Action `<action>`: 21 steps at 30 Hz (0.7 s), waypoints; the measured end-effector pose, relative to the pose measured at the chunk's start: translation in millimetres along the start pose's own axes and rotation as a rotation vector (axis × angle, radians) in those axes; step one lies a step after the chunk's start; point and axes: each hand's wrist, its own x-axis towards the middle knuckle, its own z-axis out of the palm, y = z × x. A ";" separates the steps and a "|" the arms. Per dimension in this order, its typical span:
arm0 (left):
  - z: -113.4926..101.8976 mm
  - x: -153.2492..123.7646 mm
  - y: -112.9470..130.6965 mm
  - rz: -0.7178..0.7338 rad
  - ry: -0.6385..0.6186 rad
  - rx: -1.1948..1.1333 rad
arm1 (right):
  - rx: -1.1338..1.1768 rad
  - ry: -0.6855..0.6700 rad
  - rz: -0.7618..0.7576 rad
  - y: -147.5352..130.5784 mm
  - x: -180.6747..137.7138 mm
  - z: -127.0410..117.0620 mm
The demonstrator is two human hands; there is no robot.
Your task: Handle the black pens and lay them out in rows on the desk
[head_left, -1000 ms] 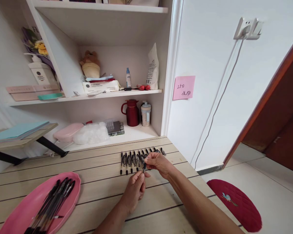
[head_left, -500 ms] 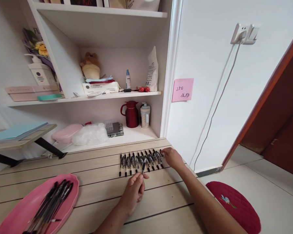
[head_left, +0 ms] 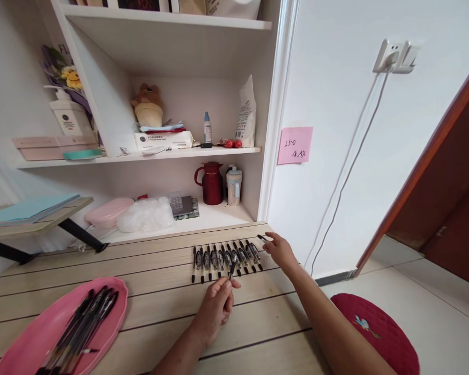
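Observation:
My left hand [head_left: 217,307] is closed around a black pen [head_left: 232,269], its dark end pointing up and away over the near side of a row. That row of black pens and small dark cap-like pieces [head_left: 221,259] lies side by side across the wooden table. Just past the row's right end is my right hand [head_left: 279,251], pinching a small black piece that looks like a pen cap [head_left: 262,238]. To the left, several more black pens [head_left: 84,325] lie in a bundle in a pink oval tray [head_left: 119,297].
Behind the table stands a white shelf [head_left: 180,151] with a dark red jug [head_left: 212,183], a speckled cup [head_left: 233,186] and a clear plastic bag [head_left: 146,214]. A raised wooden stand [head_left: 78,204] is at left. A dark red stool [head_left: 375,333] is at lower right.
My right hand has shifted slightly right and up from the row's right end, the small black piece now showing apart from the row. My left hand keeps its hold on the pen.

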 end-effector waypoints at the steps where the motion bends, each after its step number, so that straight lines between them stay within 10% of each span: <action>1: 0.1 0.0 0.0 0.002 -0.002 0.001 | 0.179 -0.048 0.025 -6.5 -2.0 1.9; 7: 0.7 0.4 0.6 -0.003 -0.008 0.010 | 0.740 -0.352 0.142 -46.7 -27.1 13.2; 21: -0.3 0.7 0.6 -0.015 -0.013 0.016 | 0.833 -0.445 0.152 -65.0 -45.7 13.9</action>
